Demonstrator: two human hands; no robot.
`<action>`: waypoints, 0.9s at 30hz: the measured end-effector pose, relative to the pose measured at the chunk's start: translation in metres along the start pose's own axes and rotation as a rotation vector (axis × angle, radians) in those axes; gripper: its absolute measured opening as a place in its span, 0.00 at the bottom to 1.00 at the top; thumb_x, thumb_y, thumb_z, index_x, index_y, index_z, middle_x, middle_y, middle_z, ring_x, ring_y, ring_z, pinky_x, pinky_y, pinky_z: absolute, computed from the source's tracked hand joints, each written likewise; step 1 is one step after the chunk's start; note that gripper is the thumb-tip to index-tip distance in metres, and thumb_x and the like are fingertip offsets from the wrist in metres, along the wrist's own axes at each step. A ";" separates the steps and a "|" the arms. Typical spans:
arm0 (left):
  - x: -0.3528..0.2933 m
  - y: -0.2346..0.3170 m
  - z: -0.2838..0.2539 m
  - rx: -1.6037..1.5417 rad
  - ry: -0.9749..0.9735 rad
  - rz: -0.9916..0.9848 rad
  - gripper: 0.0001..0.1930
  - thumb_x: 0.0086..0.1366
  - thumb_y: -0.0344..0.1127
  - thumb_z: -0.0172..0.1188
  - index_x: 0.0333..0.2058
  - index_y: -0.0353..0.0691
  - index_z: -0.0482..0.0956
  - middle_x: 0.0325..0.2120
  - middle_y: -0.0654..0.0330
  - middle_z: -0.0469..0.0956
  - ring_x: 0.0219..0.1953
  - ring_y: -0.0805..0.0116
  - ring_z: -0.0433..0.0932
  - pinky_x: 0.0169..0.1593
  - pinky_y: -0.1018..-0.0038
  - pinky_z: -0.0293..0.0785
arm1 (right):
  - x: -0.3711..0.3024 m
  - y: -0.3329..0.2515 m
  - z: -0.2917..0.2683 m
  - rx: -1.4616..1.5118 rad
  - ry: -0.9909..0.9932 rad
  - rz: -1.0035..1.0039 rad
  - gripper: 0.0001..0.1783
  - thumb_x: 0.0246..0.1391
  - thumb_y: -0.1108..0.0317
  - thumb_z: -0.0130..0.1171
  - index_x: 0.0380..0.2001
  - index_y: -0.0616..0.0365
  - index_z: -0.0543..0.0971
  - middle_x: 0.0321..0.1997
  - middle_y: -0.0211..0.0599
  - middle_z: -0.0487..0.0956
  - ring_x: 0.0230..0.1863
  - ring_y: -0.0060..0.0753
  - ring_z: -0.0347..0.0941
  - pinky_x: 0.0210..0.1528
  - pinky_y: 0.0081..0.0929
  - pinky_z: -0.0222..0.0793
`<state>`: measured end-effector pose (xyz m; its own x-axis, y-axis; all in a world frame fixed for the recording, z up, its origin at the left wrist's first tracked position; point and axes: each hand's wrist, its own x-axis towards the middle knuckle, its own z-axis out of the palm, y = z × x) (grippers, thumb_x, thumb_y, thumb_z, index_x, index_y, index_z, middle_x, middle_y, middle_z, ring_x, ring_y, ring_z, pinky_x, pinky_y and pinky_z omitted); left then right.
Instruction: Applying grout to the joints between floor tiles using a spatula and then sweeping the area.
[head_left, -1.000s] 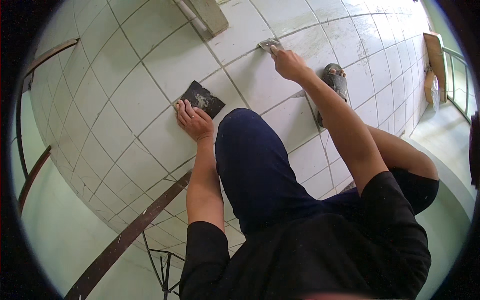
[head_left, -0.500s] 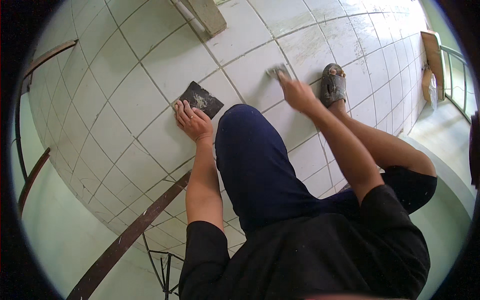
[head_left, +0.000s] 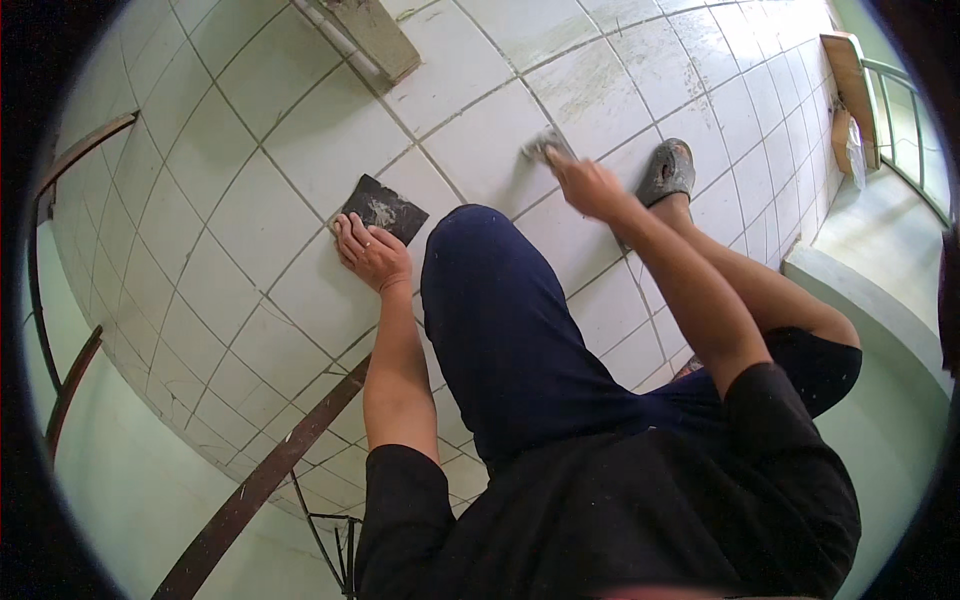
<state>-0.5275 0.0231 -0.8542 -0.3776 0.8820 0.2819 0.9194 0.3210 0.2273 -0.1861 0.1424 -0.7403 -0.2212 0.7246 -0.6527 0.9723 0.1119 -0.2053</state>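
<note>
As right hand (head_left: 592, 188) grips, scraper (head_left: 545, 147) points forward-left

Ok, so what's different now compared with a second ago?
The right hand has drawn its hand tool, blurred now, back across the white tiles toward the body and a little right. The camera view has shifted slightly too. Nothing was visibly picked up or let go; the left hand stays at the edge of the black sheet.

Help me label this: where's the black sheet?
The black sheet is left of centre in the head view, at the left hand, near the left knee.
</note>
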 end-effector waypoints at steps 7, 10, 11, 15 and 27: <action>0.001 0.008 -0.003 0.027 -0.029 -0.006 0.22 0.69 0.36 0.48 0.58 0.34 0.71 0.61 0.50 0.70 0.67 0.52 0.64 0.70 0.53 0.55 | -0.002 0.011 0.010 0.080 0.069 -0.001 0.30 0.61 0.72 0.46 0.68 0.53 0.64 0.35 0.59 0.83 0.38 0.61 0.81 0.40 0.53 0.75; 0.010 0.038 0.009 -0.017 -0.013 0.020 0.22 0.69 0.37 0.47 0.58 0.34 0.72 0.61 0.51 0.70 0.67 0.52 0.64 0.70 0.53 0.55 | 0.077 0.031 -0.038 -0.013 0.248 -0.086 0.21 0.60 0.70 0.48 0.57 0.58 0.72 0.38 0.52 0.83 0.40 0.59 0.81 0.40 0.52 0.76; 0.007 0.029 0.006 -0.009 -0.010 0.006 0.22 0.69 0.36 0.46 0.58 0.34 0.71 0.61 0.50 0.70 0.67 0.52 0.64 0.70 0.53 0.55 | 0.087 0.009 -0.059 0.009 0.211 -0.119 0.18 0.62 0.68 0.49 0.54 0.59 0.74 0.39 0.53 0.83 0.42 0.59 0.81 0.42 0.51 0.76; 0.006 0.026 0.007 -0.016 0.006 0.009 0.21 0.69 0.36 0.46 0.58 0.34 0.71 0.61 0.50 0.70 0.66 0.52 0.65 0.70 0.54 0.56 | 0.067 0.019 -0.045 0.022 0.149 -0.084 0.22 0.63 0.67 0.48 0.60 0.56 0.71 0.40 0.54 0.83 0.42 0.58 0.81 0.43 0.50 0.77; 0.012 0.032 0.009 -0.041 0.023 0.025 0.21 0.69 0.36 0.46 0.57 0.35 0.73 0.61 0.51 0.71 0.65 0.53 0.67 0.68 0.54 0.59 | 0.073 0.027 -0.049 0.032 0.173 -0.059 0.19 0.63 0.69 0.46 0.57 0.56 0.72 0.38 0.57 0.83 0.41 0.59 0.81 0.41 0.54 0.76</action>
<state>-0.5015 0.0473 -0.8514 -0.3579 0.8810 0.3093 0.9234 0.2846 0.2577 -0.1727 0.2321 -0.7577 -0.2588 0.8241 -0.5038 0.9545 0.1383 -0.2641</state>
